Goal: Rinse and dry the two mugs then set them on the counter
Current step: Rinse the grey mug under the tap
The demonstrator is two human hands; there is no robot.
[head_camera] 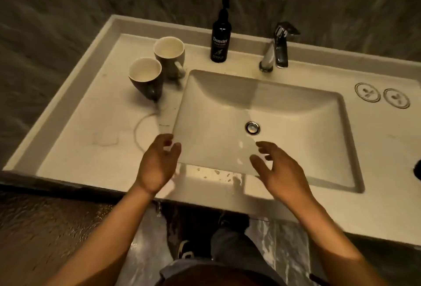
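Observation:
Two dark mugs with pale insides stand upright on the counter [91,121] left of the sink basin [227,94]. The near mug [145,77] touches or almost touches the far mug [169,55], whose handle points right. My left hand [157,165] hovers over the basin's near left corner, fingers apart and empty. Over the basin's near edge my right hand [280,169] is also empty with its fingers spread. Both hands are well short of the mugs.
A chrome tap [276,46] stands behind the basin, no water running. A black pump bottle [221,35] is at the back. Two round coasters [381,95] lie at the right. Water drops and a ring mark wet the counter. The drain [252,127] is in the basin.

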